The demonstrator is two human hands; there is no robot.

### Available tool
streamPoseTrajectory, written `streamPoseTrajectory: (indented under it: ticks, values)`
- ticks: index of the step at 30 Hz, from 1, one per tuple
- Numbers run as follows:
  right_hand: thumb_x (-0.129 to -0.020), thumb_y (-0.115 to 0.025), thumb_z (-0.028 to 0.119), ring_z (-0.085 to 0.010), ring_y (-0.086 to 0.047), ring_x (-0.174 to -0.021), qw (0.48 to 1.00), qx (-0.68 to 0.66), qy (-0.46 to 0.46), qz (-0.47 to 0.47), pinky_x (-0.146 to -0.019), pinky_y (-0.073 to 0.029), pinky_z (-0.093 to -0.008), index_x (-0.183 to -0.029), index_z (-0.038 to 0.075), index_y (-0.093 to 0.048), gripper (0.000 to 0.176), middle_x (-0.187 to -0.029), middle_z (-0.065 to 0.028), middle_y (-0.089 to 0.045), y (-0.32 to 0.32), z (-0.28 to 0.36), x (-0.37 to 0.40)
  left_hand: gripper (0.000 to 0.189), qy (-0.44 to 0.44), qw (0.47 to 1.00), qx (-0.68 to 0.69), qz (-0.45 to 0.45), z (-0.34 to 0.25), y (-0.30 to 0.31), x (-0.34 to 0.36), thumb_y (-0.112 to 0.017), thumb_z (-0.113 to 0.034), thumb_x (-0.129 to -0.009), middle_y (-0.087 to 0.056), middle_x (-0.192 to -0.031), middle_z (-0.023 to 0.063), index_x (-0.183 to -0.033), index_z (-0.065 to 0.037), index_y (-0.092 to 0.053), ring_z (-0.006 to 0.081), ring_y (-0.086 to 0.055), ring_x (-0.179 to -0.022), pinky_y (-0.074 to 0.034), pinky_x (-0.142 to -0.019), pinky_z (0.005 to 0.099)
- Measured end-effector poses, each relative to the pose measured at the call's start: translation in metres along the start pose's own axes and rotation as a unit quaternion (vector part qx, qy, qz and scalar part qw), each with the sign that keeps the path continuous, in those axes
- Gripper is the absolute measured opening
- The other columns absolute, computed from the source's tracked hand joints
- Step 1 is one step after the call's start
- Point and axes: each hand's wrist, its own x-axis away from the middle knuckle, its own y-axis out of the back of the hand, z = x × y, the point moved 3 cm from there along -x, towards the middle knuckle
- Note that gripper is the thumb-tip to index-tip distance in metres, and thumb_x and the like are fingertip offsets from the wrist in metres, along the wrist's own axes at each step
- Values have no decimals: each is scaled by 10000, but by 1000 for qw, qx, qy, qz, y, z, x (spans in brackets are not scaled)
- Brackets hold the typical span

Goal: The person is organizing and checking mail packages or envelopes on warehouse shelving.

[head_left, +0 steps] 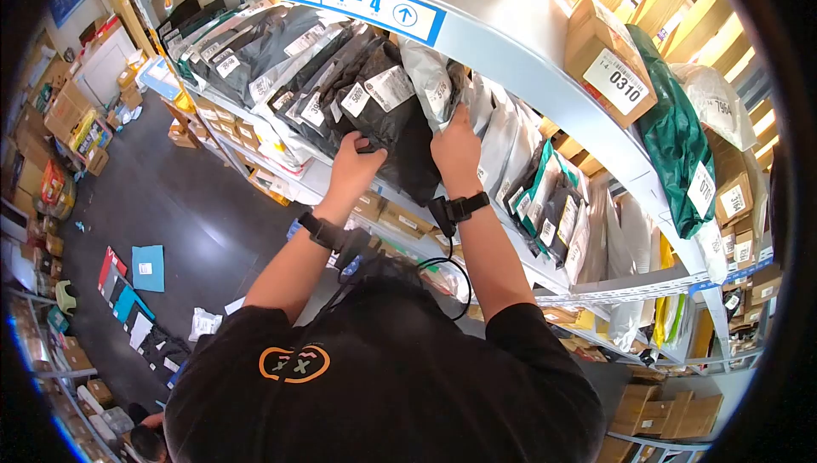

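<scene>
So my left hand [357, 162] has its thumb and fingers pinched on a crinkly black plastic mailer [397, 128] with white labels, while my right hand [457, 150] has its fingers clamped on the lower end of a silvery-grey plastic mailer [425, 70]. Both are in the packed white metal rack [511, 31].

The shelf sign [360, 5] reads "1-4"; the cardboard box's label [614, 82] reads "0310".

Packed bags [311, 71] stand in a row on a shelf [317, 177] ahead, with boxes [405, 220] beneath. On the board above (at right), a carton [611, 67] sits left of a sack [677, 144]. Floor [200, 233] lies left.
</scene>
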Motion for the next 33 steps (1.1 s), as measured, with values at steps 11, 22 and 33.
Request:
streamPoseTrajectory:
  ticks: [11, 22, 33]
  values:
    - [-780, -557, 50, -473, -647, -862, 997, -63, -35, -30, -755, -531, -507, -1303, -71, -427, 552, -1061, -314, -636, 19, -10, -3, 762, 61, 971, 232, 15, -24, -57, -36, -783, -118, -787, -537, -1134, 126, -1349, 33, -292, 193, -571, -987, -480, -794, 336]
    - [-784, -564, 50, -469, -651, -864, 993, -88, -73, -14, -772, -528, -515, -1319, -72, -425, 566, -989, -314, -652, 35, -20, -6, 722, 181, 902, 377, -106, -21, -69, -71, -819, -264, -781, -536, -1148, 113, -1302, -52, -366, 232, -555, -962, -477, -820, 399]
    - [-757, -651, 79, -469, -635, -954, 998, -47, 20, 39, -786, -556, -478, -1474, 67, -321, 789, -1406, -326, -405, 21, 9, 6, 464, 134, 965, 223, 5, -43, -67, -100, -522, -276, -990, -595, -1015, 95, -1424, -183, -388, 209, -551, -836, -466, -680, 496]
